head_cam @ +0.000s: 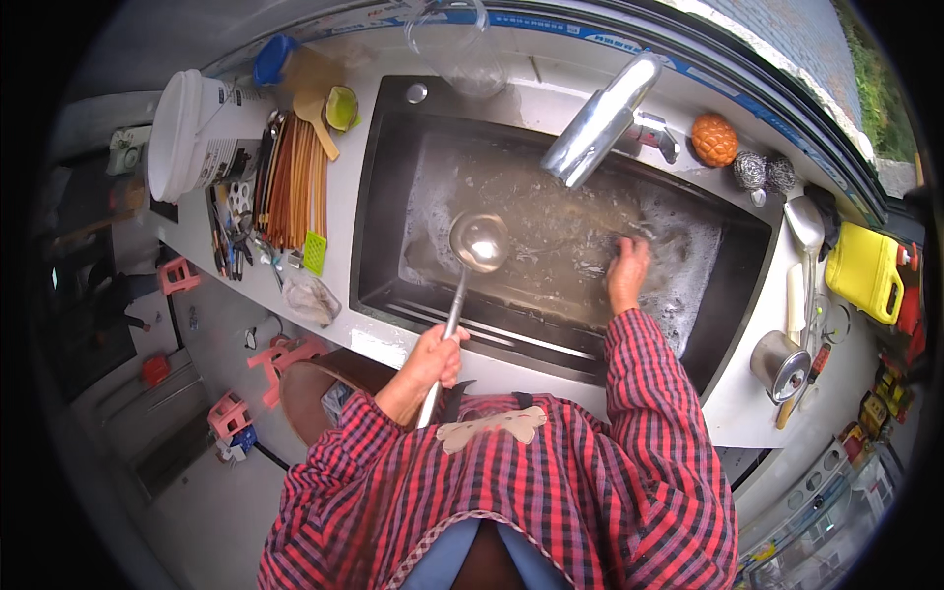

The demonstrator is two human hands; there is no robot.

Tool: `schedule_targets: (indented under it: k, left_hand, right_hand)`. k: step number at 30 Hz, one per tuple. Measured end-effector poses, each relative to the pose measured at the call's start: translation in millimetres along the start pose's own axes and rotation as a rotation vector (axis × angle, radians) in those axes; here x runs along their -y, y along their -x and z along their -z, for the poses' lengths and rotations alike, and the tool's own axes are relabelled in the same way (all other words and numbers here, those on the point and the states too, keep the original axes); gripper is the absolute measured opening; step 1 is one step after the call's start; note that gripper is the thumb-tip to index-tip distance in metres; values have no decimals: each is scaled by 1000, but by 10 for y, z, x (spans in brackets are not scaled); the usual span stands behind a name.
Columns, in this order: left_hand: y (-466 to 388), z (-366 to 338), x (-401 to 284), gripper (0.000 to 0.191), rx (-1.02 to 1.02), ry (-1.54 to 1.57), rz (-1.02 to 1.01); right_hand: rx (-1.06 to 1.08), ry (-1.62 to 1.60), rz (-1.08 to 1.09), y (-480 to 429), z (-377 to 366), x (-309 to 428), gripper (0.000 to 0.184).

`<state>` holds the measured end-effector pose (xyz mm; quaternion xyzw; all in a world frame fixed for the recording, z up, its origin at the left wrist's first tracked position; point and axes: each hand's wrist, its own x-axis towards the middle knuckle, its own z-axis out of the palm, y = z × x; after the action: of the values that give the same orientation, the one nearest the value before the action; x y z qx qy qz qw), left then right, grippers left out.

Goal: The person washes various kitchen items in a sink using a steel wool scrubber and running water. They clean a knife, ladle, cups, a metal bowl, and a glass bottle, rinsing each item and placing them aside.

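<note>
My left hand (432, 361) is closed around the handle of a metal ladle (479, 242), whose round bowl is over the left part of the dark sink (472, 335). Murky, foamy water (538, 221) lies in the sink. At the right part of the sink, my right hand (627, 273) is at the water, with its fingertips blurred; whether it holds anything cannot be told. A chrome faucet (601, 122) reaches over the sink from the back edge.
Left of the sink lie many wooden chopsticks (299, 184), a wooden paddle (313, 110) and a white bucket (199, 136). Steel wool (751, 171) sits at the back right. On the right counter are a lidded metal pot (780, 365) and a yellow jug (859, 273).
</note>
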<state>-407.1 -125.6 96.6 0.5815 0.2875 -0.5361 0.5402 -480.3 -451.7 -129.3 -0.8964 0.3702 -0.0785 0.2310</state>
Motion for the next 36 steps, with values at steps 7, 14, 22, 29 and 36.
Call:
schedule_targets:
  k: [7, 14, 22, 29, 36]
  left_hand:
    - [1, 21, -165, 18, 29, -130, -51]
    - [6, 39, -135, 13, -48, -402, -242]
    - [-84, 334, -258, 27, -322, -994, -582]
    - [-94, 330, -277, 24, -204, -871, -449]
    - [-105, 188, -194, 24, -166, -938, -551]
  right_hand:
    - [244, -624, 277, 47, -19, 850, 36]
    - [555, -699, 340, 128, -172, 1794, 32]
    - [120, -225, 112, -66, -66, 344, 42]
    - [352, -920, -160, -123, 113, 698, 47]
    - [206, -462, 605, -46, 789, 1939, 41]
